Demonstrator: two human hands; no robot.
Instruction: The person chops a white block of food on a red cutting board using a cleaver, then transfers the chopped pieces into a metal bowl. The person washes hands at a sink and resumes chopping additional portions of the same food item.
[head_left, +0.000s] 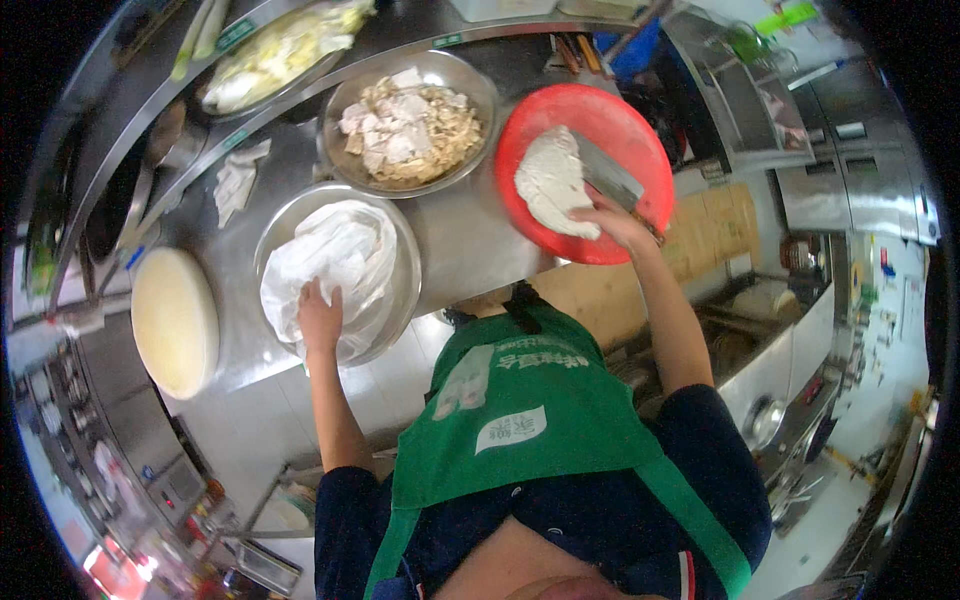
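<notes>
A crumpled white plastic bag (341, 240) fills much of a metal basin (409, 281) at the left. On the near side of that bag rests my left hand (321, 319), its thumb and fingers apart. A flattish mass of white dough (551, 180) lies in a red plastic basin (630, 112) at the right. My right hand (615, 221) grips the dough's near right edge; its fingertips are partly hidden. Beside the dough, inside the same basin, is a cleaver (611, 172), its handle partly behind my hand.
A steel bowl of chopped pale food (416, 135) stands between the basins, farther back. At the left edge of the steel counter (480, 244) is a thick round chopping board (176, 322). A crumpled white cloth (238, 182) lies behind. Cut leafy vegetables (289, 56) sit on a raised shelf.
</notes>
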